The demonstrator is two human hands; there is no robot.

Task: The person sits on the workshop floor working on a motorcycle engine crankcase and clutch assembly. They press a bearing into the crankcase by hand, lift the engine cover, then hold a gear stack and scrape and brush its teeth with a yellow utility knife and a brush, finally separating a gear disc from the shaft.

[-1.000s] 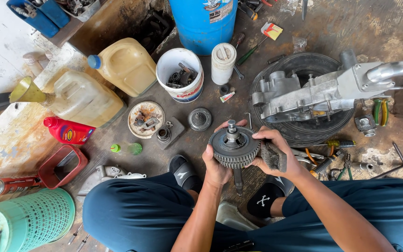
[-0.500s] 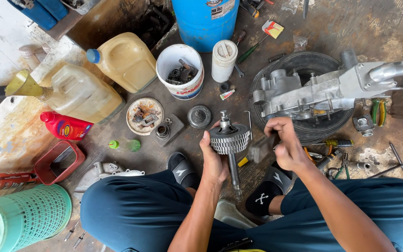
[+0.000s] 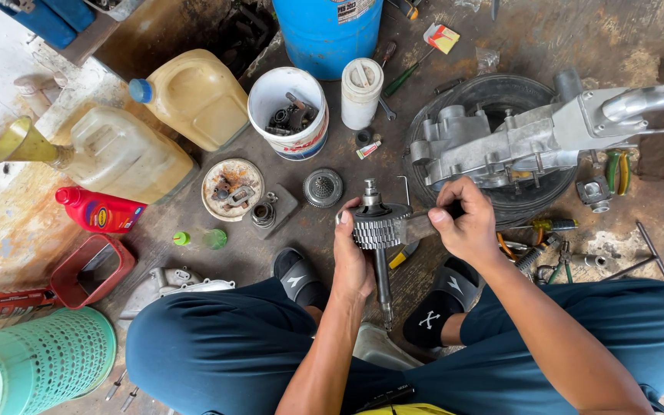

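L hand (image 3: 353, 257): we clamp the gear shaft (image 3: 378, 230) upright, just above our sandals.
R hand (image 3: 466, 227): closed on a flat tool (image 3: 418, 226) pressed vs the gear teeth.
Tip: keep shaft steady, tool square, pressure even.
Beyond: alu engine casing (image 3: 516, 142) on tyre (image 3: 493, 96).

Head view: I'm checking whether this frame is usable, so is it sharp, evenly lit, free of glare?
Head view: gear shaft, left hand and right hand are sharp; soft, even light with faint shadows; mild glare on the metal casing; wide-angle bending at the edges.
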